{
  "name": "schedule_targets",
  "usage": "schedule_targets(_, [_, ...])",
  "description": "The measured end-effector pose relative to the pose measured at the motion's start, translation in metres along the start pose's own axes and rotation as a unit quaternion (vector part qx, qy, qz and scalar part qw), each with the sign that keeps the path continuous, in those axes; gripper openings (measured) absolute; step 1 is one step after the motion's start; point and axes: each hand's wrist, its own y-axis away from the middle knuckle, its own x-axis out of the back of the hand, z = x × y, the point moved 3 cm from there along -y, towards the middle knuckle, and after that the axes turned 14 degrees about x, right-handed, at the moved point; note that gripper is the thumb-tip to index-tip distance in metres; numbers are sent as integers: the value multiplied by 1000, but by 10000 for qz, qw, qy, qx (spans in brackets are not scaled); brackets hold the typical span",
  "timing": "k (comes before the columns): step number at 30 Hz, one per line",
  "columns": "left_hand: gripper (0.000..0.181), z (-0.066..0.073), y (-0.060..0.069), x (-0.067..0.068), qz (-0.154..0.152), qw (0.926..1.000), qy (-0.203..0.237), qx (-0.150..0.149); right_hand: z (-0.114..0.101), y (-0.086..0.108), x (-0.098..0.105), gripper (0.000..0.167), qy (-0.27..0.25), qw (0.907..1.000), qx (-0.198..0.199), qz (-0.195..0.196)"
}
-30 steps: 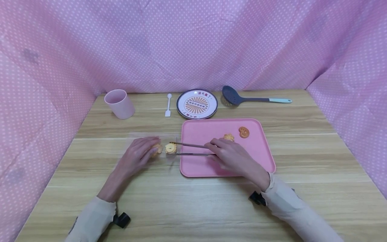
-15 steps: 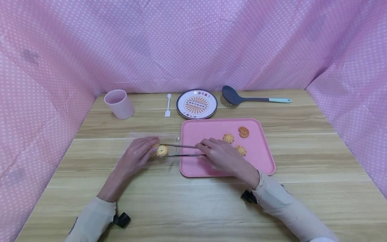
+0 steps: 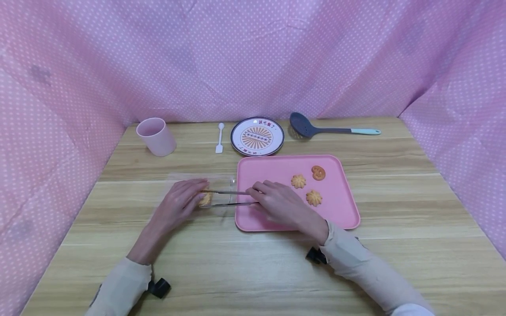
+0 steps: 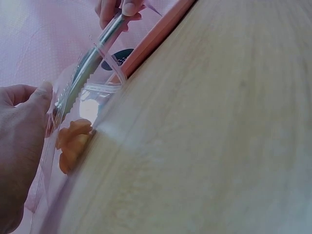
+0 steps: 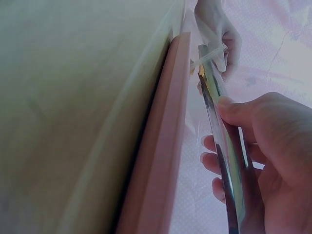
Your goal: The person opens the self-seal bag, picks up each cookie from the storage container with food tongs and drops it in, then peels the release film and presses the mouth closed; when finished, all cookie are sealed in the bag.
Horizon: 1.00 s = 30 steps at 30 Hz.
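My left hand [image 3: 179, 199] pinches the upper side of a clear plastic bag [image 4: 100, 87] lying on the table, holding its mouth raised toward the tray. Inside the bag, beside my left fingers, are golden cookies [image 4: 74, 144], partly hidden by that hand in the head view. My right hand [image 3: 276, 202] grips metal tongs [image 3: 233, 192] over the tray's left part, and their tips reach into the bag at the cookies. Whether the tips still squeeze a cookie cannot be told. Two flower-shaped cookies [image 3: 314, 197] and a pretzel-shaped cookie [image 3: 318, 173] lie on the pink tray [image 3: 253, 221].
Along the back stand a pink cup [image 3: 158, 138], a small white spoon [image 3: 220, 138], a patterned plate [image 3: 257, 151] and a dark slotted spoon [image 3: 304, 126] with a mint handle end. Pink dotted cloth [image 3: 253, 57] encloses the table [image 3: 245, 272].
My right hand has moved left, carrying a cookie in the tongs from the bag's mouth to deeper inside, beside my left fingers. The flower-shaped cookies on the tray came into full view. My left hand stayed still.
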Motion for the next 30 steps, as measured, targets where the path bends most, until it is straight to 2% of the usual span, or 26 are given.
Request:
schedule_targets(4, [43,-1,1,-1,-1,10000,1,-17,-2,-3,-1,29,63,9999,60,56])
schedule_targets(10, [29,-1,2,-1,-28,10000,33,-9,-4,-8,-3,28,77,9999,77,44])
schedule_targets(18, [39,0,1,0,-30,10000,7,27,-5,-11,-4,30,148,9998,111,89])
schedule_targets(30, [33,-1,2,-1,-32,10000,58,37,1,5,0,33,-32,9999,-45,97])
